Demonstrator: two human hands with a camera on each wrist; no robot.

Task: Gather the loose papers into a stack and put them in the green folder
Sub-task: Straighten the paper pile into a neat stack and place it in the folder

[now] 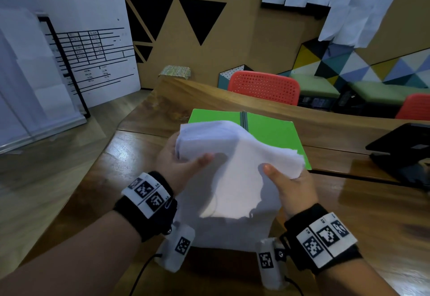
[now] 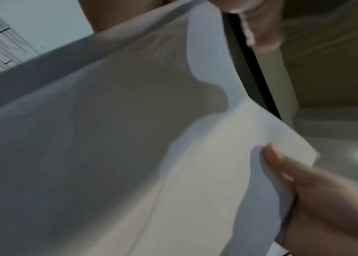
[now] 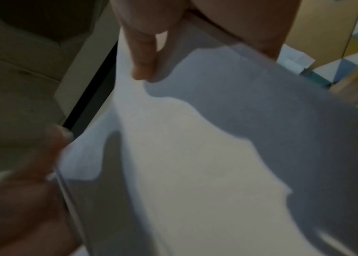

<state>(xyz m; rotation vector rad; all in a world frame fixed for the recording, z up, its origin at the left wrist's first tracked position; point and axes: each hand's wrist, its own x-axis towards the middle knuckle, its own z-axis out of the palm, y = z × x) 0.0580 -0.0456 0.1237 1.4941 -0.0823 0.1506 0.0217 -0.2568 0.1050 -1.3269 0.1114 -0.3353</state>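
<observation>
I hold a thick stack of white papers (image 1: 235, 170) tilted in the air above the wooden table (image 1: 130, 170). My left hand (image 1: 189, 156) grips its left edge, thumb on top and fingers behind. My right hand (image 1: 283, 173) grips the right edge the same way. The far edges of the sheets are fanned and uneven. Behind the stack, the green folder (image 1: 272, 133) lies open and flat on the table, partly hidden by the papers. The paper stack (image 2: 173, 173) fills the left wrist view, and the paper stack (image 3: 184, 164) also fills the right wrist view, both blurred.
A black laptop (image 1: 402, 151) sits on the table at the right. Two red chairs (image 1: 265, 86) (image 1: 416, 107) stand behind the far table edge. A white board with printed lines (image 1: 93, 58) leans at the left, over the wooden floor.
</observation>
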